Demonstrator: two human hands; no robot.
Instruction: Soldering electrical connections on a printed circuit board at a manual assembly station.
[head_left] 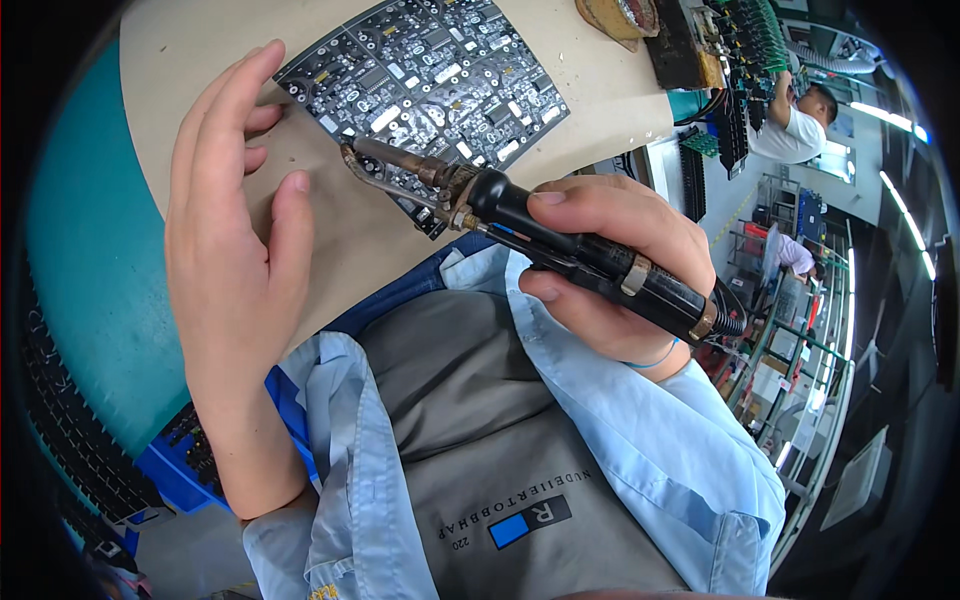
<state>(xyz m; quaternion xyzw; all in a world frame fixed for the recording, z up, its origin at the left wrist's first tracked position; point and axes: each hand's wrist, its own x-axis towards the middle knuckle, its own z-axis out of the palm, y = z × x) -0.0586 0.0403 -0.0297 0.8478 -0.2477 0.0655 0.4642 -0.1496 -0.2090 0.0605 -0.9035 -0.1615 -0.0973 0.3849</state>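
Observation:
My right hand [625,260] grips a black soldering iron [560,235] with a thin bent metal tube along its shaft. The iron slants up to the left, its tip over the near-left edge of a dark circuit board panel [440,85] crowded with small parts. Whether the tip touches the board cannot be made out. My left hand [235,190] is open beside the board's left corner, fingers extended and thumb apart. Nothing shows in it; contact with the board edge is unclear.
Tan sheeting [340,265] covers part of the green tabletop [85,240]. A rusty container [618,18] stands at the far right. Blue bins [180,470] and stacked black boards [75,400] are at lower left. Two people work in the right background, near shelving [800,370].

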